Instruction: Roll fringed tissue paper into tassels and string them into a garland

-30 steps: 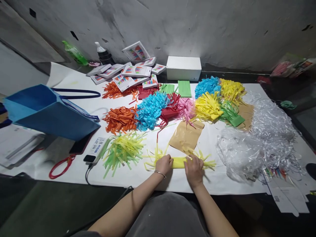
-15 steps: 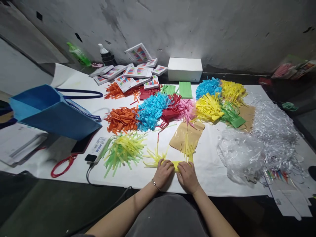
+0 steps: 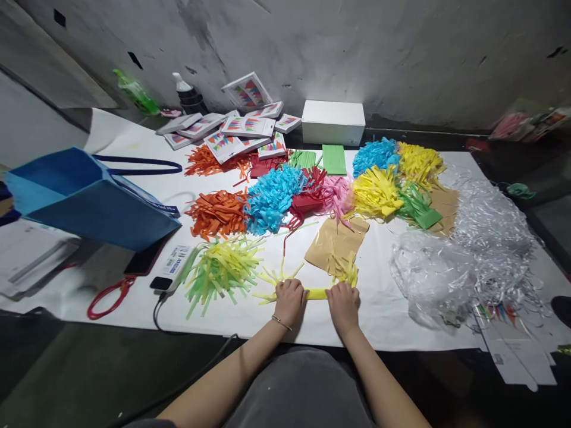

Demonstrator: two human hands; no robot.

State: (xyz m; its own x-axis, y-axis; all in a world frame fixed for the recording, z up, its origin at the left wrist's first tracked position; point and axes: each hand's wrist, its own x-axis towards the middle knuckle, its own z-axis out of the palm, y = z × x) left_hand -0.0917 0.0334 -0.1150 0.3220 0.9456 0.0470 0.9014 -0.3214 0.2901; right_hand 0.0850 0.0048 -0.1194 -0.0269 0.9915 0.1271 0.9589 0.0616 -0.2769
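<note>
At the near edge of the white sheet (image 3: 134,148), the following is recorded.

Left hand: the left hand (image 3: 289,300) is pressed down on the left end of a folded yellow paper strip (image 3: 317,293); the fingers are curled closed over it, knuckles up. A thin bracelet (image 3: 282,323) is worn at the wrist.

Right hand: the right hand (image 3: 344,305) is closed on the right end of the same strip, fingers bent down onto the paper.

Strip position: the strip lies flat between the two hands, near the front border of the sheet. Yellow fringe is fanned out from under the left hand toward the left, and a tuft of fringe stands up just behind the right hand.

Adjacent items: a brown paper bag (image 3: 334,244) lies just behind the strip, the fringe tuft overlapping its near edge. A yellow-green fringe bundle (image 3: 220,267) is noted to the left of the left hand.

Middle of sheet: orange fringe (image 3: 216,213), blue fringe (image 3: 273,197), red fringe (image 3: 310,196), pink fringe (image 3: 335,193) and a yellow fringe pile (image 3: 375,193) are laid in a row, touching or overlapping.

Right side: crumpled clear plastic wrap (image 3: 468,249) is heaped well apart from the hands.

Left side: a blue tote bag (image 3: 84,199) lies on its side, with a red cable (image 3: 109,296) in front of it.

Rear: a white box (image 3: 332,122) and small printed packets (image 3: 243,128) are placed against the wall.
</note>
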